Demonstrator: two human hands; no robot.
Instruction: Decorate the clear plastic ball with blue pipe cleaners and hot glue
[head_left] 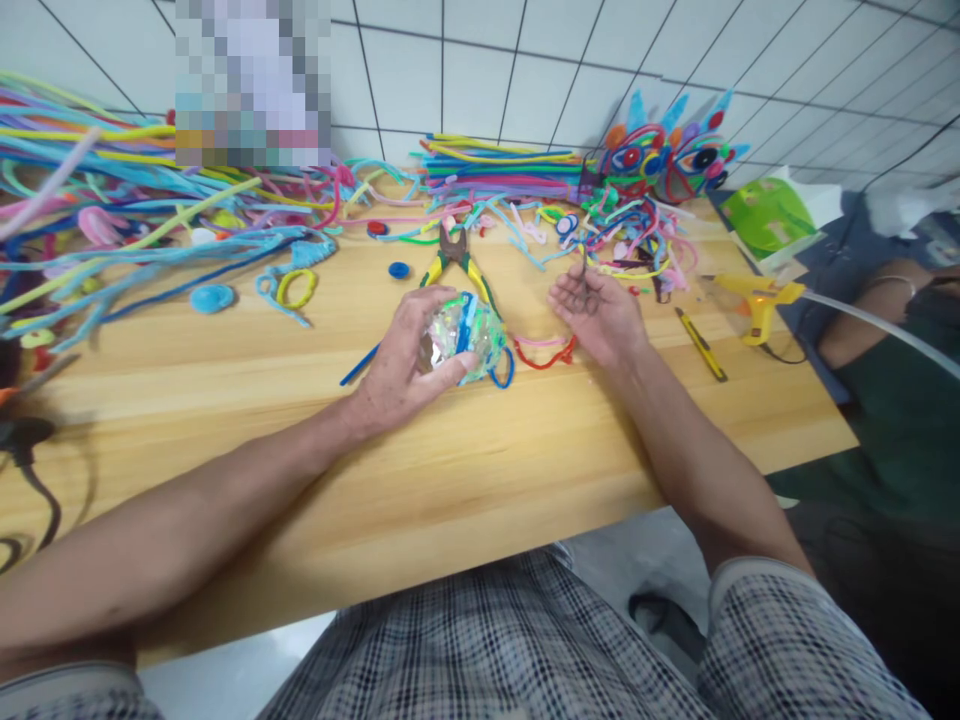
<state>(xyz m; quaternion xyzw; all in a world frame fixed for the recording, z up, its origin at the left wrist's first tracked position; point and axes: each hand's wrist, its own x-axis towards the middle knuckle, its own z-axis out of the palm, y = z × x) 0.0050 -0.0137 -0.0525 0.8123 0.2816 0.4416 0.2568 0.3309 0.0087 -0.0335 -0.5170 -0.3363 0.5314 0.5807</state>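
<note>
My left hand (409, 360) is closed around a clear, shiny rounded piece (469, 335) with blue and green fuzzy strips on it. It is held low over the table, and its exact kind is unclear. In my right hand (611, 320), palm up, are small dark scissors (585, 285), tips pointing away from me. A pair of pliers (454, 255) with yellow-green handles lies just beyond my left hand, jaws away from me. Between my hands rest a red pipe cleaner (544, 364) and a blue pipe cleaner loop (508, 372).
Pipe cleaners (150, 240) pile up at left; a stacked bundle (502, 170) lies at the back. Colourful masks (660, 160) stand against the tiled wall. A yellow cutter knife (701, 345) and a glue gun (761, 305) lie right. Another person's arm (862, 315) is beyond the table's right edge.
</note>
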